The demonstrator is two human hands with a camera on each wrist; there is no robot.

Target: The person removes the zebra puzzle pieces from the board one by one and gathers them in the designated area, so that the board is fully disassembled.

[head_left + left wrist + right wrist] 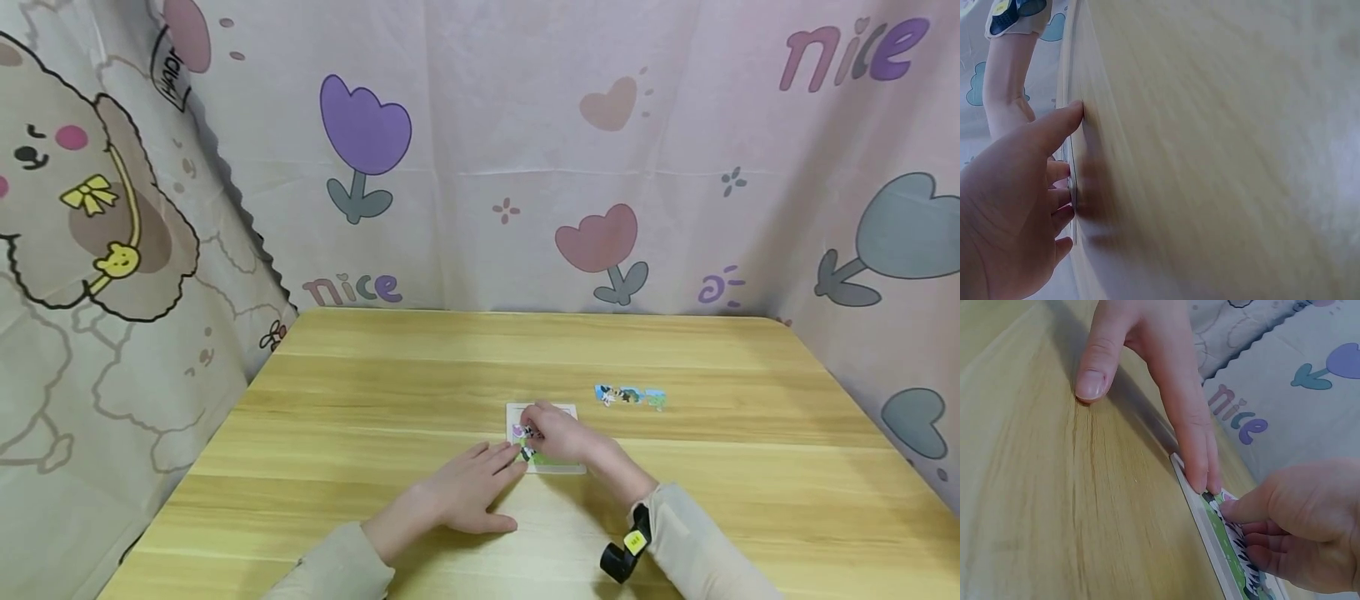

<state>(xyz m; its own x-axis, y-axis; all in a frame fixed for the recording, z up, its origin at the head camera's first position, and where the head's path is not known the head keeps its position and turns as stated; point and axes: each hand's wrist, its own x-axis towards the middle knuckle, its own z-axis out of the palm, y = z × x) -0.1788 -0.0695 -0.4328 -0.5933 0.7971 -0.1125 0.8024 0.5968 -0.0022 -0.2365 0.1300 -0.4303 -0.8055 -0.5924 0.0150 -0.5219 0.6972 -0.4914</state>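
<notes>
On the wooden table [360, 417] a small puzzle board [567, 410] lies flat near the middle, with both hands on it. The left hand [465, 496] lies flat on the table, its grip spread, with straight fingertips [1200, 478] pressing the near left edge of the board. The right hand [558, 433] rests on top of the board with its grip curled, thumb and fingers pinching a puzzle piece [1233, 532] against it. A short strip of joined pieces [630, 395] lies apart, to the right and behind the board.

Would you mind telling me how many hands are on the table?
2: the left hand lies flat beside the puzzle tray, fingertips at its edge; the right hand rests on the tray.
</notes>
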